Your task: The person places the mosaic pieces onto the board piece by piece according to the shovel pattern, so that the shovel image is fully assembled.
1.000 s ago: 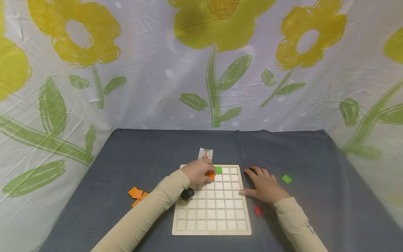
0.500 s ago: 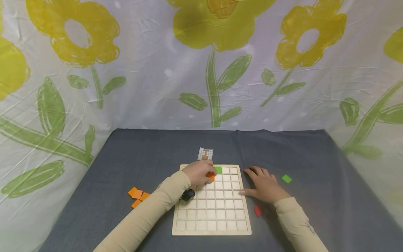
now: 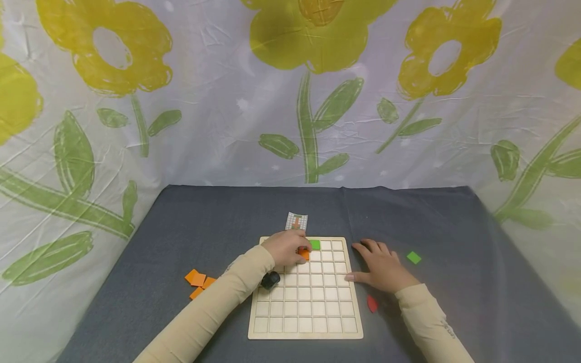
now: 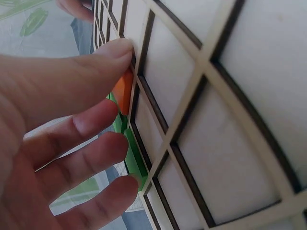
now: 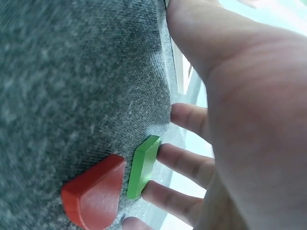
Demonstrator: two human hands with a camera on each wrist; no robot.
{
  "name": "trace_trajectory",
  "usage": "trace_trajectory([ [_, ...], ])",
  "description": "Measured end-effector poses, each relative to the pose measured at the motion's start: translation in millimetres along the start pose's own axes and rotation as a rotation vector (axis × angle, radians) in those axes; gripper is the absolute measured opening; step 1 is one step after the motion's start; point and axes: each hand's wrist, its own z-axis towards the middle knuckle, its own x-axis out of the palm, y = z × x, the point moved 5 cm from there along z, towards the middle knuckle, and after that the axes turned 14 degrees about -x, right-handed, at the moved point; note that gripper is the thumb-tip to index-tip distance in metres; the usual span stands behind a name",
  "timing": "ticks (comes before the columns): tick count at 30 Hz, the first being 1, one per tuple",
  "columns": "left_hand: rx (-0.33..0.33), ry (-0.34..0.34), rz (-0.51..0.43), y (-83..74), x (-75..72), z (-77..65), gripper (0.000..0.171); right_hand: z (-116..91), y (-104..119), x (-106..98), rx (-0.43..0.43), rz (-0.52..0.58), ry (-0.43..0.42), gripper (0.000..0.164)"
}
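A wooden grid board point(image 3: 304, 335) lies on the table. My left hand point(image 3: 285, 247) is over its upper left part, thumb and index finger pinching an orange square tile point(image 3: 304, 255) at a cell. In the left wrist view the thumb lies against this orange tile point(image 4: 125, 91), and the other fingertips are close to green tiles point(image 4: 136, 158). One green tile point(image 3: 315, 245) shows in the top row. My right hand point(image 3: 381, 264) rests with spread fingers beside the board's right edge, its thumb at the rim. Near it are a red piece with a curved side point(image 5: 98, 194) and a loose green tile point(image 5: 144, 165).
Several orange tiles point(image 3: 197, 282) lie loose left of the board. Behind the board is a small card point(image 3: 296, 221) printed with a coloured grid pattern. Dark grey cloth point(image 3: 227, 212) covers the table, and a flower-printed curtain point(image 3: 218, 101) hangs around it.
Almost nothing differs. The left hand shifts very slightly over the orange tile; the right hand stays in place.
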Motion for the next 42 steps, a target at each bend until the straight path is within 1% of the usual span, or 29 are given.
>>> trace_trajectory([
  [12,-0.046,0.033,-0.018,4.9,1.4,-0.6,0.029,0,0,-1,-0.004,-0.006,-0.005,0.087],
  [15,-0.069,0.051,-0.042,6.6,-1.3,-3.7,0.028,-1,0,-1,0.001,-0.005,-0.004,0.086],
  [18,-0.101,0.057,-0.066,13.4,-7.0,-11.2,0.025,-2,0,0,0.005,-0.006,-0.001,0.086],
  [20,-0.111,0.036,-0.068,21.6,-11.5,-19.4,0.022,-1,0,0,0.005,-0.005,-0.002,0.087],
  [23,-0.133,-0.01,-0.058,38.3,-17.3,-36.0,0.019,-1,0,0,-0.009,-0.007,-0.011,0.087],
  [26,-0.154,-0.066,-0.037,55.2,-23.1,-56.2,0.019,-1,-1,-1,-0.018,-0.01,-0.026,0.086],
  [29,-0.186,-0.094,-0.016,72.1,-27.9,-78.5,0.019,-1,-3,-1,-0.017,-0.016,-0.032,0.087],
  [33,-0.249,-0.1,0.0,94.0,-33.3,-106.4,0.02,-1,-3,-1,-0.012,-0.015,-0.026,0.087],
  [36,-0.289,-0.096,0.001,106.5,-37.2,-124.2,0.02,-1,-2,-1,-0.013,-0.019,-0.03,0.086],
  [39,-0.313,-0.082,-0.009,115.0,-40.0,-140.0,0.019,-1,0,0,-0.013,-0.021,-0.031,0.086],
  [42,-0.314,-0.075,-0.022,119.5,-41.9,-152.1,0.019,-1,1,0,-0.013,-0.021,-0.03,0.087],
])
